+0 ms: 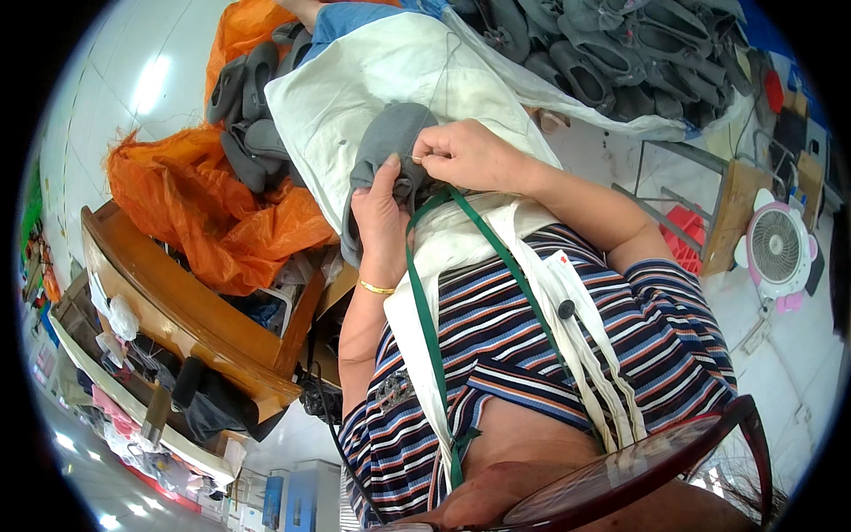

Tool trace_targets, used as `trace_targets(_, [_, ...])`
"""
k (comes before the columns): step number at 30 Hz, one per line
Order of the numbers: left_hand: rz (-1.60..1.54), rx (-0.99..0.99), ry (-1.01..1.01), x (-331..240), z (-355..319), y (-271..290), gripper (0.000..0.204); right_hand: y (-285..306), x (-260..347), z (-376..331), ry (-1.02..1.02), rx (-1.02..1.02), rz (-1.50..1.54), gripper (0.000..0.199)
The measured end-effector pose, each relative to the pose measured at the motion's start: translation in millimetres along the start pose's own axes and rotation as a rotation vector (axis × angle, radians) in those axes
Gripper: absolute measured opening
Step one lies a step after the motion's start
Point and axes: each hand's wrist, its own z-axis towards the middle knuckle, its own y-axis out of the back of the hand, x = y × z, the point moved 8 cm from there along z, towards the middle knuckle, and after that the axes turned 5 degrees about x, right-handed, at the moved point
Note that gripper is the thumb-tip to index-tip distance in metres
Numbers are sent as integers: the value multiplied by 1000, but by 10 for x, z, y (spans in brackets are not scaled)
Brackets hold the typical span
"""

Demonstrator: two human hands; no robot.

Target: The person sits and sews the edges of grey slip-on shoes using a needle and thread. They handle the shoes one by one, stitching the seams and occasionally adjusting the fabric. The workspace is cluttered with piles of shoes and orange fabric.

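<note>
Grey shoe (390, 133), soft and folded in at its near side, sits between the person's two hands, just above the lap. From where I stand, the fingers of the left hand (379, 217) are clamped around its near edge, thumb lying on top and pointing away from the body. The right hand (461, 152) has thumb and forefinger pinched together on a slim pale item (416, 159), perhaps a needle, though it is too small for me to be sure.

What seems to count most is how the shoe lies: directly left of the right fingertips and just beyond the left thumb, its long axis slanting from beside the left wrist up and away to the right. Left is the nearer hand, pressed right against it; the right fingertips meet its side at the gathered part.

As for pose, the left forearm rises almost straight out from the body, a gold bracelet (378, 288) at the wrist. The right elbow is bent outward, its forearm reaching in across the front, knuckles up.

Under the shoe spreads a white cloth (319, 115). Further off, orange sacking (177, 191) lies to the left, a heap of grey footwear (612, 62) beyond to the right, and a fan (776, 235) on the far right.
</note>
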Motion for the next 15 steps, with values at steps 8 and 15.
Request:
trace_targets(8, [-6,-16,-20,5,-40,-27,29,-28,26,-25,42,-44,75,13])
trace_targets(15, [-23,-15,-8,42,64,55,14,-89,-17,-64,182,-103,25,9])
